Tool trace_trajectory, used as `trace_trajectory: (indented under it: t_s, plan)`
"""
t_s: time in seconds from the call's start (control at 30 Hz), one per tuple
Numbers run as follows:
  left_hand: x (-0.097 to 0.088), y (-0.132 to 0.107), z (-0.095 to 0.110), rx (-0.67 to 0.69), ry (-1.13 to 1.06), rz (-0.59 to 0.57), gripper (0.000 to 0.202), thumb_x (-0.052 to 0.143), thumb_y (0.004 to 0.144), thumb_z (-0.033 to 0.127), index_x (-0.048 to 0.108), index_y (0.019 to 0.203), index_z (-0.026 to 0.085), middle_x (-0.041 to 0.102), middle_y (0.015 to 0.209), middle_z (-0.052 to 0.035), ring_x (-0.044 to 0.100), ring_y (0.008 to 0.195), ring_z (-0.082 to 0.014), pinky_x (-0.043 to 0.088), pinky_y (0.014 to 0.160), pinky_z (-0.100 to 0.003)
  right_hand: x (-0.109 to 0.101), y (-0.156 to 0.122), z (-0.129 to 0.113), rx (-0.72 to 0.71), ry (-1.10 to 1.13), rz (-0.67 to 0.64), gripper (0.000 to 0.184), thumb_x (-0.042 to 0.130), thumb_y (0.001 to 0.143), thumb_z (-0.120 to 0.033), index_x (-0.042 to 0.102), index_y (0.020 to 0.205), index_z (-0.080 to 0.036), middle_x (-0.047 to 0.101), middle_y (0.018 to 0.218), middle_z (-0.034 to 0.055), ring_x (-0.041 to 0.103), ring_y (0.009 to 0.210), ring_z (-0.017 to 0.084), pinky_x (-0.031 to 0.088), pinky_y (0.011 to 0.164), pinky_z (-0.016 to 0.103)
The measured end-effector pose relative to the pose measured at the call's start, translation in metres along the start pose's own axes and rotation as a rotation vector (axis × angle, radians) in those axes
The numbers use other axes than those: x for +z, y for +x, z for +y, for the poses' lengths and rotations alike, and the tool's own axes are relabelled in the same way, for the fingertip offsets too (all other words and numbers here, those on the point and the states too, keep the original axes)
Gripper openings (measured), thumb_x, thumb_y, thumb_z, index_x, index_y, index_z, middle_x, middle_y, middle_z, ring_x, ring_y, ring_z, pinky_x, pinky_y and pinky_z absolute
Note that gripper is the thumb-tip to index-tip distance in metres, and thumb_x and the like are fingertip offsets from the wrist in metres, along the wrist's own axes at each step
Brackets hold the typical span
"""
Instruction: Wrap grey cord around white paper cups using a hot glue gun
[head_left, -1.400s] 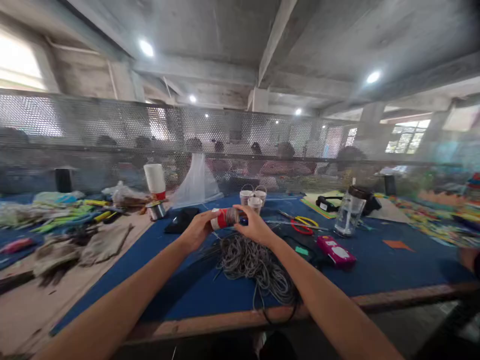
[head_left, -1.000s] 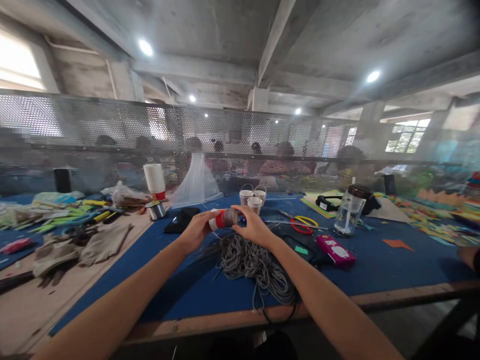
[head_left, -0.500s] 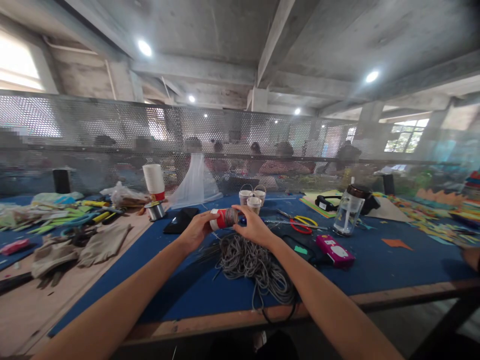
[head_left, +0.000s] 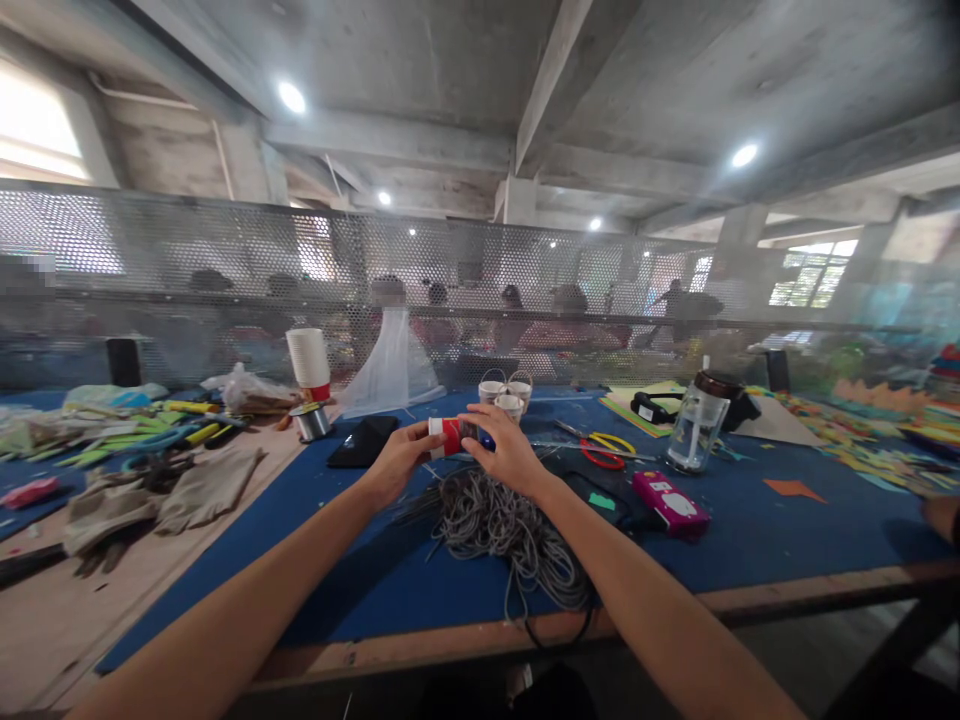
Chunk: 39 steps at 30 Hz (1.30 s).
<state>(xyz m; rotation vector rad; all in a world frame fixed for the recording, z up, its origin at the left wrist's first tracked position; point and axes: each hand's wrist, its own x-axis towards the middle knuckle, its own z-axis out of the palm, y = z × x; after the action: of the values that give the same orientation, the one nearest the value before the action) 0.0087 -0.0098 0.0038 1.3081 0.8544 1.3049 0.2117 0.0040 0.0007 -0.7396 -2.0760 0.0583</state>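
A red-and-white paper cup (head_left: 448, 436) lies sideways between my hands above the table, grey cord wrapped round its right end. My left hand (head_left: 401, 462) is closed on the white left end. On the corded end, my right hand (head_left: 501, 448) curls its thumb and fingers, hiding most of that part. Just below spreads a tangled heap of grey cord (head_left: 495, 520). Behind my right hand stand several small cord-wrapped cups with thin handles (head_left: 510, 405). A blue-handled tool (head_left: 487, 440) shows partly beside my right fingers.
Left of the hands are a black phone (head_left: 364, 442), a wire spool (head_left: 311, 422), stacked paper cups (head_left: 307, 358) and work gloves (head_left: 206, 490). Rightward lie pliers (head_left: 604, 455), a magenta box (head_left: 670, 503) and a glass bottle (head_left: 697, 425). A perforated screen (head_left: 465, 250) runs behind.
The paper cup has turned a little between my hands. My right fingers have shifted slightly left and now cover more of the corded end.
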Motion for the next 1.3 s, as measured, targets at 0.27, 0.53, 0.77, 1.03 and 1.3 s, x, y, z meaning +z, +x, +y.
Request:
trace_trajectory:
  t_s: [0.27,0.53,0.77,1.03,1.3]
  plan:
    - [0.0,0.0,-0.003,0.004,0.01,-0.019,0.042,0.082,0.064,0.033,0.075,0.101,0.014,0.074,0.101,-0.0112,0.067,0.088,-0.0242,0.047,0.084,-0.033,-0.005,0.0,-0.01,-0.04,-0.051,-0.029,0.026,0.056,0.089,-0.02,0.07,0.109,-0.028,0.052,0.137,0.0029,0.045,0.126,0.022,0.032,0.111,0.044]
    - [-0.004,0.003,-0.001,-0.03,-0.069,0.073,0.034,0.08,0.064,0.034,0.076,0.091,0.013,0.074,0.088,-0.0095,0.065,0.076,-0.0215,0.047,0.074,-0.031,-0.004,0.002,-0.008,0.003,-0.003,0.035,0.027,0.053,0.084,-0.011,0.072,0.097,-0.026,0.056,0.131,0.0031,0.048,0.123,0.021,0.034,0.11,0.041]
    - [-0.007,0.003,-0.002,0.005,-0.044,0.061,0.037,0.081,0.063,0.034,0.075,0.093,0.013,0.073,0.09,-0.0086,0.063,0.075,-0.0182,0.047,0.072,-0.029,-0.009,0.003,0.006,0.202,-0.106,0.182,0.023,0.048,0.087,-0.015,0.068,0.098,-0.021,0.063,0.108,0.0064,0.057,0.106,0.019,0.043,0.098,0.033]
    - [-0.01,0.007,-0.006,0.015,-0.051,0.06,0.035,0.082,0.061,0.03,0.074,0.091,0.015,0.073,0.09,-0.0074,0.064,0.075,-0.0184,0.049,0.076,-0.03,-0.022,-0.003,0.025,0.621,-0.454,-0.089,0.018,0.052,0.09,-0.031,0.064,0.097,-0.019,0.068,0.103,0.0111,0.065,0.095,0.023,0.047,0.084,0.033]
    - [-0.01,0.008,-0.005,0.03,-0.065,0.054,0.033,0.082,0.062,0.029,0.075,0.091,0.016,0.074,0.092,-0.0074,0.066,0.078,-0.0198,0.05,0.076,-0.031,-0.032,-0.008,0.032,0.72,-0.622,-0.449,0.049,0.059,0.084,-0.053,0.067,0.107,-0.011,0.07,0.107,0.0228,0.066,0.105,0.035,0.049,0.084,0.041]
